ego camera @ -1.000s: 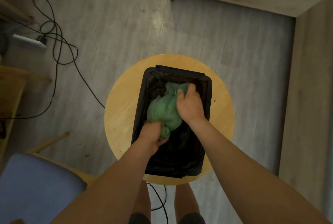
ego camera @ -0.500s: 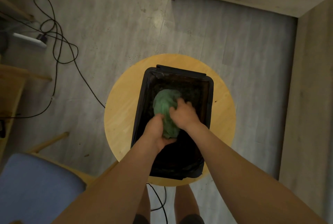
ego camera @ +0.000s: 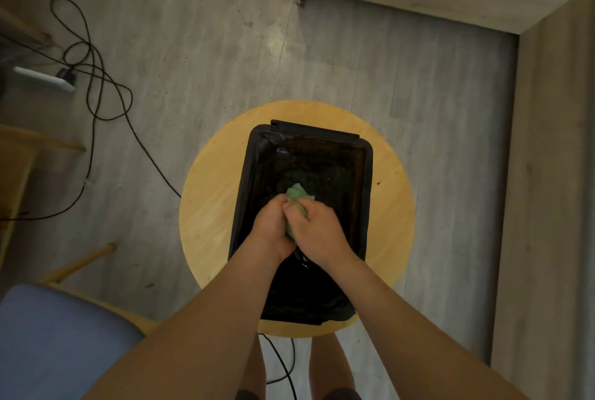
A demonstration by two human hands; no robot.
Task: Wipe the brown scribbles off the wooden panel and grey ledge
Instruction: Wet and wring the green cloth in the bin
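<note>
Green cloth [ego camera: 297, 198]: bunched over the middle of the black tub [ego camera: 369, 193] on the round table [ego camera: 212, 206], left hand [ego camera: 273, 229] and right hand [ego camera: 317, 227] both clenched around it; best twisted in opposite directions, kept low so drips fall inside the tub.

Cloth [ego camera: 298, 196] between left hand [ego camera: 273, 228], right hand [ego camera: 318, 229]
</note>
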